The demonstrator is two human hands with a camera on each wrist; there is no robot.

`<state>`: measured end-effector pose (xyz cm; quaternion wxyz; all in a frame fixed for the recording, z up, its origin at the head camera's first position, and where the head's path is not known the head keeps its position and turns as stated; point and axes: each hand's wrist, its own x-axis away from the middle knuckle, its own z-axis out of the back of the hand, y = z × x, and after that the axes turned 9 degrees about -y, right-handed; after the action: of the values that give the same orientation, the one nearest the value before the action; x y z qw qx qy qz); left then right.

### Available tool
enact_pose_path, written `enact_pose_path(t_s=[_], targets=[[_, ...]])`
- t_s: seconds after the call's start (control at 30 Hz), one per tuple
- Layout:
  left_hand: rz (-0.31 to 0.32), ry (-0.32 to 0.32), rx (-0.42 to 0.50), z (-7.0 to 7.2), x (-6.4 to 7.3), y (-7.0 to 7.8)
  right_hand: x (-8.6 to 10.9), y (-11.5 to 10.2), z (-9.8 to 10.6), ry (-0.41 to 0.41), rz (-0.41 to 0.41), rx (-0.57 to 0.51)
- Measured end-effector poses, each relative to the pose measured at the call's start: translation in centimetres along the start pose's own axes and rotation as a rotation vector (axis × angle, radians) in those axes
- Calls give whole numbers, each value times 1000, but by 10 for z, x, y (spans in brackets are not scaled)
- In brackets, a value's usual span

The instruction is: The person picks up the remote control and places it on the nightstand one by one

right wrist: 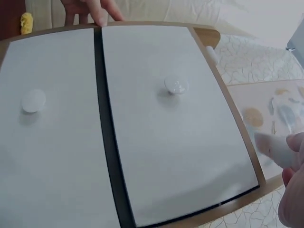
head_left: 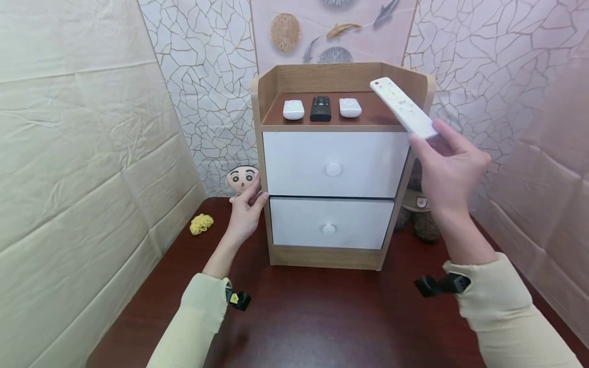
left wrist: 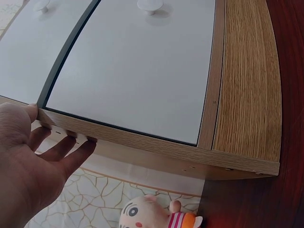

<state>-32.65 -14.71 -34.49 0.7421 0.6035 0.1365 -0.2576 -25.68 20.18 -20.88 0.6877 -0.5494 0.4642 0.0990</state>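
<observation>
A white remote control (head_left: 402, 106) with small buttons is pinched at its near end by my right hand (head_left: 453, 166). It tilts above the right part of the small cabinet's (head_left: 322, 257) top shelf. In the right wrist view the remote (right wrist: 275, 148) shows only partly. On the shelf lie a white remote (head_left: 293, 110), a black remote (head_left: 320, 108) and another white remote (head_left: 350, 108), side by side. My left hand (head_left: 246, 212) rests on the cabinet's left side. Its thumb touches the front edge and its fingers touch the side panel (left wrist: 142, 154).
Two white drawers with round knobs (head_left: 333, 169) appear closed. Left of the cabinet are a plush doll (head_left: 241, 179) and a yellow bundle (head_left: 201, 224). A dark brown furry thing (head_left: 426, 227) sits behind it at the right. Cloth walls (head_left: 83, 168) flank the dark red table (head_left: 317, 317).
</observation>
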Motion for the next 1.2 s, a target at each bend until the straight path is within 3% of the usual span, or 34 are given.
enact_pose_path(t_s=[0.23,0.5,0.6,0.8,1.07,1.2], targets=[[-2,4,10,0,0,0,-12,-5,-24,8,-12,103],[2,9,7,0,-1,-2,-26,-6,-47,-24,110,305],[-2,12,1,0,-1,-2,-30,-6,-53,-61,108,352],[-1,11,-6,-2,0,-1,-33,-6,-60,-99,72,432],[1,3,-20,-1,-1,-1,-40,-16,-65,-137,-104,514],[4,8,-29,-1,-1,-1,-41,-18,-66,-151,-138,530]])
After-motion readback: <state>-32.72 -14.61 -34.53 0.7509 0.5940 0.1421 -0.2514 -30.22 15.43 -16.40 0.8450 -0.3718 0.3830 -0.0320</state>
